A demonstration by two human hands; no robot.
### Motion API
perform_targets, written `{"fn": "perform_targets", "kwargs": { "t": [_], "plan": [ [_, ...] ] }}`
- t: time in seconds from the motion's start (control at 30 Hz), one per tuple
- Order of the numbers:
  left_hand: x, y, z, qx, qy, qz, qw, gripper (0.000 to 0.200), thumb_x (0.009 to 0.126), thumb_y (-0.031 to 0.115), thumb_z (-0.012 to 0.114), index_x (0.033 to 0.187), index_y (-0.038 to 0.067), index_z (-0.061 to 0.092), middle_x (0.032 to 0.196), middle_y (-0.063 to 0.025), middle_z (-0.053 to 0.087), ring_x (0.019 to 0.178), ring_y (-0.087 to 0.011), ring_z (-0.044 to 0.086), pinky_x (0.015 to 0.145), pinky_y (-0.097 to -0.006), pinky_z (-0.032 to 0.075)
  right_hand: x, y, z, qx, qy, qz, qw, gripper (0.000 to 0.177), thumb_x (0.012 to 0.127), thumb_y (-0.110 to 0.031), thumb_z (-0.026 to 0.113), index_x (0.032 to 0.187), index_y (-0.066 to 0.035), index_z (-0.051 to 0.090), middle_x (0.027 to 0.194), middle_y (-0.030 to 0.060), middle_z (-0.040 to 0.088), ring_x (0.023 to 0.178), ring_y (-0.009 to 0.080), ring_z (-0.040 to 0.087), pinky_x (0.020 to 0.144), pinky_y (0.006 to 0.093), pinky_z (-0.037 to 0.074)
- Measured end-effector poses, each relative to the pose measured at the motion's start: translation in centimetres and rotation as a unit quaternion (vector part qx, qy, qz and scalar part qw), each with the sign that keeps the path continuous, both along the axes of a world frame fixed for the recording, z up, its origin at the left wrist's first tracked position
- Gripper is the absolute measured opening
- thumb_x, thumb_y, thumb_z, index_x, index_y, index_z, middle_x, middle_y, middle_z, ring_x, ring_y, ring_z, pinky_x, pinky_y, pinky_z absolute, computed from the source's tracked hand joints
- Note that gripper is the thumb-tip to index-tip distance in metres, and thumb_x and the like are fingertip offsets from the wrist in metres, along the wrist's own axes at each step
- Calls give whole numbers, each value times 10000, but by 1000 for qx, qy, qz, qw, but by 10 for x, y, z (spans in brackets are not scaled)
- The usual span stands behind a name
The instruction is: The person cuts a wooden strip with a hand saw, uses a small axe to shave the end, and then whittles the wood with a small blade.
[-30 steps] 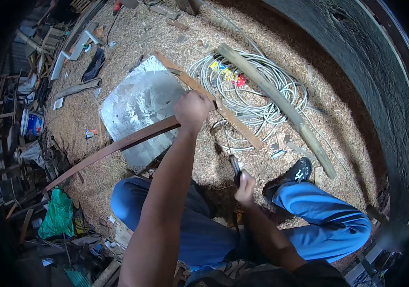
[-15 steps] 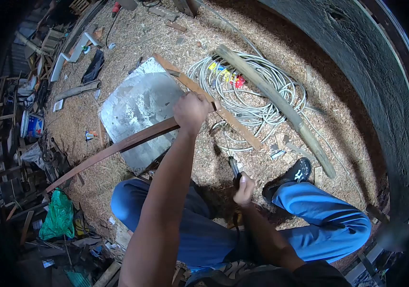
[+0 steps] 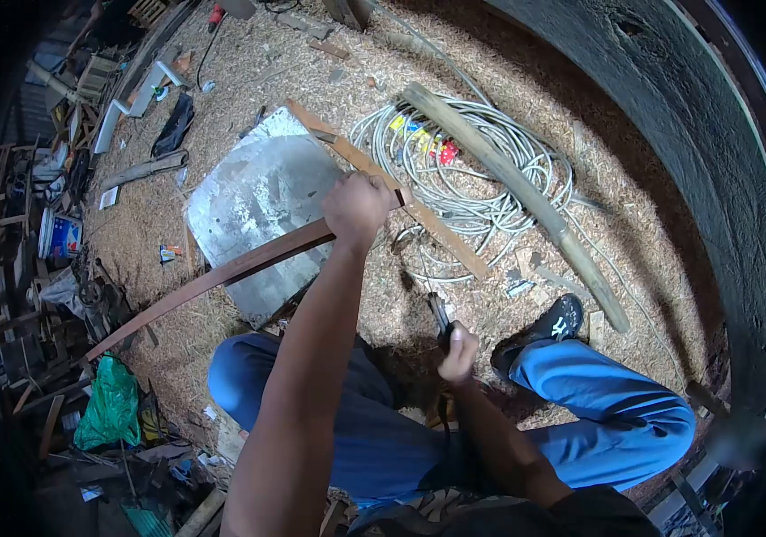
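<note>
My left hand point(image 3: 355, 208) is closed around one end of a long reddish wooden strip point(image 3: 248, 261). From my fist the strip runs down to the left, over a grey-white metal sheet point(image 3: 253, 192), towards the clutter at the far left. Between my knees, my right hand point(image 3: 460, 353) is wrapped round the dark handle of a narrow hand tool point(image 3: 439, 313) with a greyish metal front part. The tool points up and away from me, and its kind is not clear. A flat brown board point(image 3: 441, 234) lies on the ground just beyond my left fist.
A coil of grey cable point(image 3: 526, 174) lies ahead, with a round wooden pole point(image 3: 499, 166) across it. A dark curved wall point(image 3: 696, 125) bounds the right side. Scrap wood and a green plastic bag point(image 3: 107, 404) lie at the left. Wood shavings point(image 3: 248, 80) cover the ground.
</note>
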State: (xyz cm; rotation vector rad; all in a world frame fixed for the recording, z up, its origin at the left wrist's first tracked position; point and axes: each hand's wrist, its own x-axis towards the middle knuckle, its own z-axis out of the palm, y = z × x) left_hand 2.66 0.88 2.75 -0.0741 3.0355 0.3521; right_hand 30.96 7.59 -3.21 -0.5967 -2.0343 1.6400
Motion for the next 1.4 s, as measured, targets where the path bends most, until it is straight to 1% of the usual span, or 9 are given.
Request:
{"fn": "perform_targets", "kwargs": {
  "t": [0.1,0.27,0.37,0.6,0.67,0.7,0.8,1.17,1.4],
  "plan": [
    [1,-3,-3,-1,-8,-5,1000,394,862,366,540,853,32,748,893,-226,714,854,-391,700,812,-480,546,-18,8,-32,-111,-56,53,991,433,1068,-311,411,785,-7,531,708,18,494,654,114,445,570,313,357],
    [1,-6,-13,-43,31,-15,998,413,861,387,549,881,24,745,905,-214,717,860,-389,702,803,-484,547,-109,14,13,-120,-63,42,990,397,1037,-215,397,714,9,449,605,88,399,571,171,393,544,363,335],
    [2,-2,-2,-38,15,-11,999,380,874,328,502,828,42,749,873,-195,724,807,-369,711,763,-455,558,-33,7,-18,-95,-34,42,994,330,1019,-176,427,792,29,553,567,63,393,532,158,386,512,362,323],
    [0,4,4,-13,-12,-4,1000,383,853,357,537,873,38,747,902,-205,722,854,-392,704,800,-490,550,13,-6,-20,65,-20,-32,997,388,995,-211,422,656,-26,379,565,114,275,486,226,322,505,387,256],
    [-1,4,0,-1,-4,-13,1000,365,854,345,530,882,56,751,910,-208,719,862,-394,702,801,-486,551,36,-4,-46,1,-159,6,987,243,1017,-170,517,1112,26,624,909,143,586,835,245,543,772,381,431],
    [0,5,2,-4,-6,-12,1000,352,855,339,526,880,69,752,919,-207,718,865,-396,701,804,-487,550,2,-1,-7,-22,-32,-45,998,410,1008,-234,435,664,-29,347,568,64,266,532,159,292,510,374,236],
    [-1,2,-5,-10,8,-11,1000,353,855,338,523,866,66,748,908,-208,718,855,-395,701,799,-491,549,14,27,-15,-125,-71,-4,990,413,1012,-229,432,662,-29,342,574,36,268,548,135,283,501,373,229],
    [3,-3,0,-17,14,-22,1000,423,852,380,527,869,15,739,892,-233,709,861,-393,695,813,-481,548,0,12,4,-68,-111,23,991,386,985,-173,576,662,-2,453,549,51,363,545,116,326,492,346,279],
    [1,-4,-9,-28,41,-6,999,417,851,380,540,868,13,739,922,-234,711,889,-393,695,817,-475,548,-105,29,40,-37,-125,55,990,395,1000,-284,581,762,28,622,564,71,470,546,117,408,510,333,343]
  ]
}}
